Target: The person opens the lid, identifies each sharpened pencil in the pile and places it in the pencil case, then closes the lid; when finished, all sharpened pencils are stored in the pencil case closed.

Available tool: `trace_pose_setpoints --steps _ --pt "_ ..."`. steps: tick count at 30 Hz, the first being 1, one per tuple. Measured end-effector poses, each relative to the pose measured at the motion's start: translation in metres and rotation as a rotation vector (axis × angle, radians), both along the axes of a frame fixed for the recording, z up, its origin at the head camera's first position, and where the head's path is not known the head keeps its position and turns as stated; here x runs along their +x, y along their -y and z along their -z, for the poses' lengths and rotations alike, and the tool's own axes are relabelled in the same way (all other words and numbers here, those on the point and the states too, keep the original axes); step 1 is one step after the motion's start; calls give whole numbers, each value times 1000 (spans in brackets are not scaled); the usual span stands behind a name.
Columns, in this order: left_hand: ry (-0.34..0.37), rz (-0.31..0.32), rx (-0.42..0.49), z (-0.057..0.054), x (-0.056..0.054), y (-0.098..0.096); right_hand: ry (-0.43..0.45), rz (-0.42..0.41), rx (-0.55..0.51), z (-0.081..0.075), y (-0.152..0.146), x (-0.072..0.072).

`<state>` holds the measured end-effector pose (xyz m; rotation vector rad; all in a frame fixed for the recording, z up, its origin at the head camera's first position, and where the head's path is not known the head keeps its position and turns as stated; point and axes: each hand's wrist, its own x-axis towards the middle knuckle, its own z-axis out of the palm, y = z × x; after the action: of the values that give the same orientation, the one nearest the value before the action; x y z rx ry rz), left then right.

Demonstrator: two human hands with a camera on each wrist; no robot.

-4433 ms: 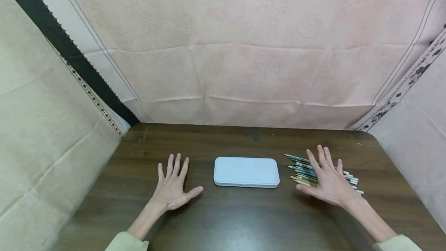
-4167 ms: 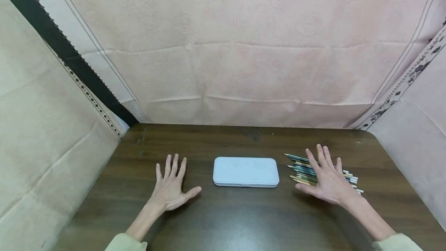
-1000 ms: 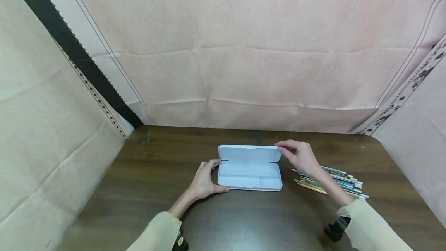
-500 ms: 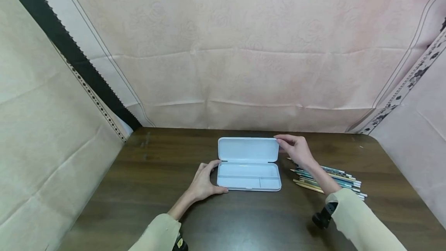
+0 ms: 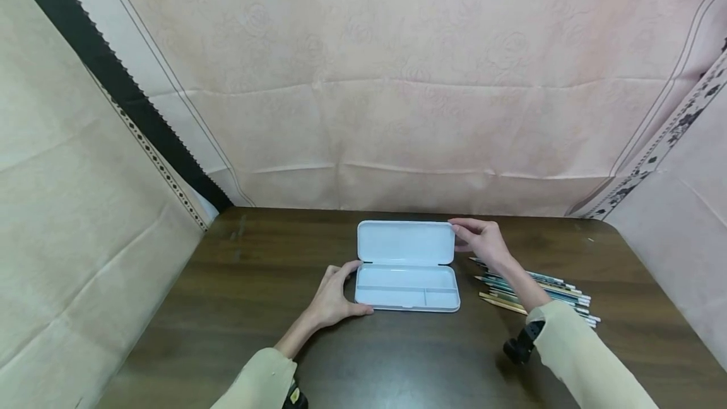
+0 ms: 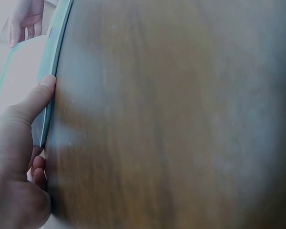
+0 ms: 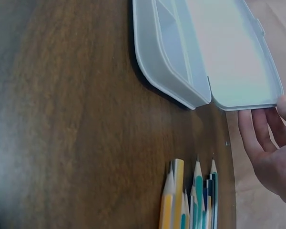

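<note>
A light blue pencil case lies open on the table, its tray divided into a long compartment and shorter ones in front. Its lid leans back on the hinge at the far side. My left hand grips the left end of the case, thumb at the front corner and fingers toward the back. With thumb and fingers, my right hand pinches the right edge of the lid; the right wrist view shows fingers behind it and the thumb in front. Several pencils lie in a pile under the right forearm.
The brown wooden table ends at a pale fabric curtain behind the case. Fabric hangs on the left and right too. A dark device is strapped at the right wrist.
Both hands, earlier spread flat apart from the case, now hold it. The lid, closed at first, has been raised and tilted further back over the last second. The pencils stay put.
</note>
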<state>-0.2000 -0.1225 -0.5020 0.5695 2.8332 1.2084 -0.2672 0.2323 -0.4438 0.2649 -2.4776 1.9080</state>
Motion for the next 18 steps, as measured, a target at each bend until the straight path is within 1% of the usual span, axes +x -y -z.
trace_pose_setpoints --steps 5,8,10,14,16,18 --pt "11 0 1 -1 -2 0 27 13 -17 0 -1 -2" --pt "7 3 6 -3 -3 -1 23 16 10 -3 -3 0" --pt "6 3 4 -4 -4 0 10 23 39 -7 -3 4" --pt "4 2 5 -4 -4 0 -52 10 115 -16 -9 18" --pt "14 2 5 -3 -4 0 -113 9 184 -20 -15 29" --pt "24 2 6 -2 -3 0 -199 17 278 -21 -24 42"
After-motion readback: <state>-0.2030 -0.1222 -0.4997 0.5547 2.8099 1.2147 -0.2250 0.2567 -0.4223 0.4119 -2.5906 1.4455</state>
